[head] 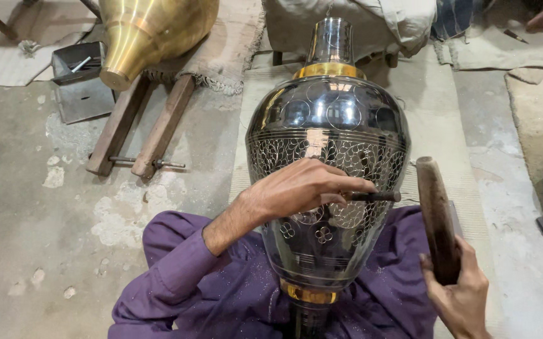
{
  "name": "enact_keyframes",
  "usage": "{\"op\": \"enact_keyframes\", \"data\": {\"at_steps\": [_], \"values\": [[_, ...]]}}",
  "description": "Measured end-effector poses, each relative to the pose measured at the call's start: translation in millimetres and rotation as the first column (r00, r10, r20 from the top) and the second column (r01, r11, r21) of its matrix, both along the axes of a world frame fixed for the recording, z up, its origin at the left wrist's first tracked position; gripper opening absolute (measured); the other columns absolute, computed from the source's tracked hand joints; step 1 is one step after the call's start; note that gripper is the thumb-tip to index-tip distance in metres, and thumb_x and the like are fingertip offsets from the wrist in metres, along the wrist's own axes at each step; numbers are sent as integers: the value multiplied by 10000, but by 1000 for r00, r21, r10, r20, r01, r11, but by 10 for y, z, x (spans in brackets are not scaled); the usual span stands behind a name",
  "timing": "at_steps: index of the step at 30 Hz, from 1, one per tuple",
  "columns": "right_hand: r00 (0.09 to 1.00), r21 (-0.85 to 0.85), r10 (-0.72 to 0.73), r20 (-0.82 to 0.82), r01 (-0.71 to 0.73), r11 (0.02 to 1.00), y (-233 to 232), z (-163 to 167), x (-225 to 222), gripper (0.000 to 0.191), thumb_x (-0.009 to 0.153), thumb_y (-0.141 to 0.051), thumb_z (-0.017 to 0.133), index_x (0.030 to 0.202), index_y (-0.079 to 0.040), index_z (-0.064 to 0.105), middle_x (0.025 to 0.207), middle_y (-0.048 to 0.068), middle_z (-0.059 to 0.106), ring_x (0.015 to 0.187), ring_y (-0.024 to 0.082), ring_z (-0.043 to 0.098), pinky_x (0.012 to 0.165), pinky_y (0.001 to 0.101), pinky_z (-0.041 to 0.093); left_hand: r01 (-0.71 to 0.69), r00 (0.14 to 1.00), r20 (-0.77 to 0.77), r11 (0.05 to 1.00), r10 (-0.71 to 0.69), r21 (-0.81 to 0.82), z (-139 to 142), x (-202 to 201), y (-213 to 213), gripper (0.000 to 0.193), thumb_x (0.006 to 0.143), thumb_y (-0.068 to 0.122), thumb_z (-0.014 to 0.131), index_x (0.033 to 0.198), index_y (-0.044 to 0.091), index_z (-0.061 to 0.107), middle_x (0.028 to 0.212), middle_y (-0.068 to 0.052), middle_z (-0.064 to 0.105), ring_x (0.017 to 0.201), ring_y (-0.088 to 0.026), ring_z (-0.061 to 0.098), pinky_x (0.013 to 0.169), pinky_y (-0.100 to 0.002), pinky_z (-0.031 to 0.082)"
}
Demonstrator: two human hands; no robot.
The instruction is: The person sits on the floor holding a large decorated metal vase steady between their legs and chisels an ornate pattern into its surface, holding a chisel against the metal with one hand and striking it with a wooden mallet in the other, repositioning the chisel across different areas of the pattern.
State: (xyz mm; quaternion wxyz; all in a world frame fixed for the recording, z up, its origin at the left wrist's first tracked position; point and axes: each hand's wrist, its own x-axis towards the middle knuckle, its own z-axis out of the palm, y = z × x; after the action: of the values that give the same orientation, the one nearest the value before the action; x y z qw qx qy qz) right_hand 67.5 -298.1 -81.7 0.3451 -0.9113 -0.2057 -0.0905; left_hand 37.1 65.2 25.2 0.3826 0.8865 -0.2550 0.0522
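Roughly half-engraved: left hand [296,188] fingers pinching chisel [372,196] on dark vase [328,125], right hand [460,295] wrapped around wooden mallet [436,213]; upper circles, lower flowers only partly cut.

Two metal vases [328,163] [152,31], one chisel [375,196], one wooden mallet [438,220], two hands [303,188] [463,295].

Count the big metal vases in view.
2. The dark engraved vase lies across the person's lap, under the left hand. The plain brass vase rests on wooden supports at upper left, partly cut off. Others may lie out of frame.
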Motion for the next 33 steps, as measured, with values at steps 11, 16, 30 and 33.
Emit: {"op": "enact_keyframes", "data": {"at_steps": [11,16,30,33], "values": [[972,368,131,195,-196,909,101,136,-31,591,963,-118,719,1464,-25,421,1170,137,576,1069,220,625,1043,369,526,57,998,15,995,-59,84,-102,41,29,471,1011,58,543,1425,277,595,1171,-15,777,912,-145,779,806,-327,651],[970,204,71,231,-120,972,61,146,-16,653,914,-68,725,1485,-87,409,1127,169,603,1008,248,650,789,352,574,67,987,148,998,-69,20,-95,-8,61,462,1017,100,522,1445,266,581,1227,-28,772,972,-167,780,854,-342,640],[953,-193,159,258,-111,975,171,1012,242,576,820,-33,769,1334,-34,508,995,192,710,850,287,724,739,395,598,-283,959,-9,952,284,-115,-134,-262,-66,491,943,174,711,1416,249,604,1129,-40,772,830,-194,762,762,-349,650],[971,-52,233,47,-230,972,336,1307,267,551,869,14,730,1356,-47,481,1035,146,710,878,235,730,764,340,594,-341,939,-11,923,345,-178,-175,-303,-112,481,950,155,701,1415,235,607,1116,-44,779,867,-193,773,788,-346,666]]}}
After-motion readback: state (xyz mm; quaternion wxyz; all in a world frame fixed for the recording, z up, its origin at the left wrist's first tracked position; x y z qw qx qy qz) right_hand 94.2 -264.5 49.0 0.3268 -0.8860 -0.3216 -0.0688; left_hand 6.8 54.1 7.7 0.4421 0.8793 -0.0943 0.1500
